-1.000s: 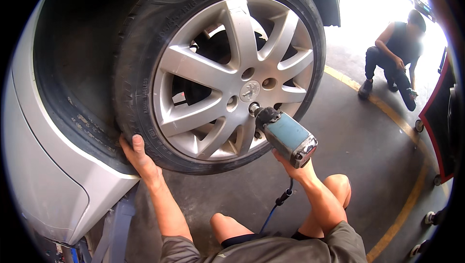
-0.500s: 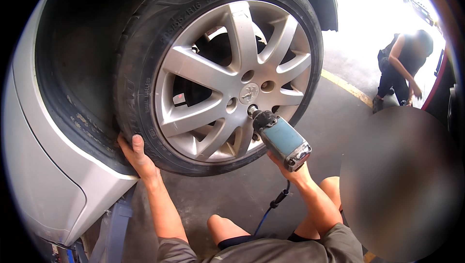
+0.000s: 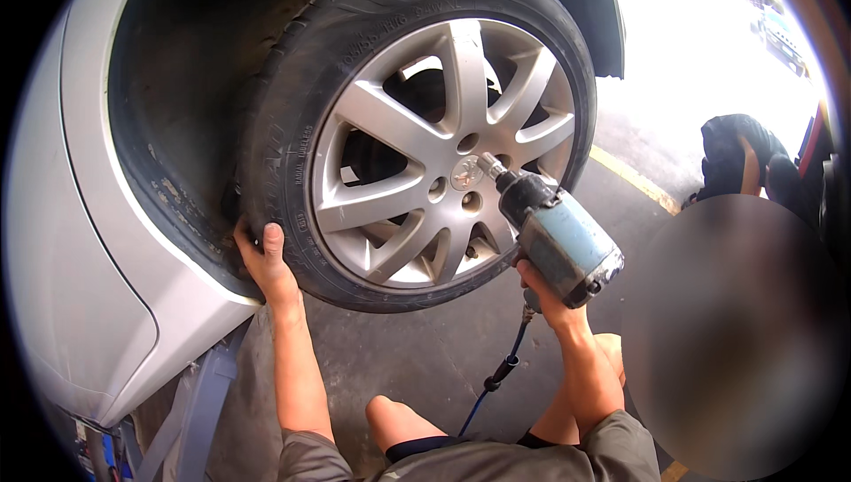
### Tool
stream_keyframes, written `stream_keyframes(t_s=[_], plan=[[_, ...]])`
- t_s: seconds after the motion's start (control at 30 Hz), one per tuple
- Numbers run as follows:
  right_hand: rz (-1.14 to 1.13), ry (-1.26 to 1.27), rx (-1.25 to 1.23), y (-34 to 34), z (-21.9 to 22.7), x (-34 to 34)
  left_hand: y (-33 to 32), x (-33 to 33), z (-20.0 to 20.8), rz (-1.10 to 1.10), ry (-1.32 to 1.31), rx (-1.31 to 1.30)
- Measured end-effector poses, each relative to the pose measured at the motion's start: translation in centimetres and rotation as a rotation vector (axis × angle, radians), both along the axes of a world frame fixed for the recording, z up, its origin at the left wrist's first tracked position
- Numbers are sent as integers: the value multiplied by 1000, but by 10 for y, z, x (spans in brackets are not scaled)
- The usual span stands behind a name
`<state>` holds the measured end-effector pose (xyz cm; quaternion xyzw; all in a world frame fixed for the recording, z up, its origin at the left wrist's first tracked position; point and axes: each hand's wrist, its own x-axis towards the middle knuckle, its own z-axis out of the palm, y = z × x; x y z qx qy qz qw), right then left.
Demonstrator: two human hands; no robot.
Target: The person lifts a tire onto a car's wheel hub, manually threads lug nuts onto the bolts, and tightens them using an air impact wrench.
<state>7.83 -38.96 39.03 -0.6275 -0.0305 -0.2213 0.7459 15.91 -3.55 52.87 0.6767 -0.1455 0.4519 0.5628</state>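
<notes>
A silver multi-spoke alloy wheel (image 3: 386, 120) with a black tyre (image 3: 288, 132) stands upright at the car's wheel arch. My left hand (image 3: 273, 271) grips the tyre's lower left edge, the thumb on the sidewall and the fingers mostly hidden behind the tread. My right hand (image 3: 557, 303) is closed round the handle of a blue and black impact wrench (image 3: 569, 238). Its socket (image 3: 489, 164) points at the wheel's middle, in front of the centre cap (image 3: 466, 173); whether it touches, I cannot tell. A bolt head (image 3: 469, 202) shows in the hole below the cap.
The silver car body (image 3: 93, 216) curves along the left, with a grey lift arm (image 3: 208, 393) under it. A blue air hose (image 3: 479, 402) hangs from the wrench towards my legs. Another person (image 3: 743, 158) bends down at the right, past a yellow floor line (image 3: 634, 178).
My right hand has drawn the impact wrench off the bolt hole below the cap and moved it up and right. My left hand keeps its grip on the tyre. The other person bends lower.
</notes>
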Motion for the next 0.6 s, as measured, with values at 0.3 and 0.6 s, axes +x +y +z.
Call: stream_keyframes(t_s=[0.3, 0.6], plan=[[-4, 74, -81, 11, 28, 26, 37, 15, -28, 142, -44, 142], [-158, -180, 10, 17, 44, 28, 22, 24, -8, 112, 15, 82]])
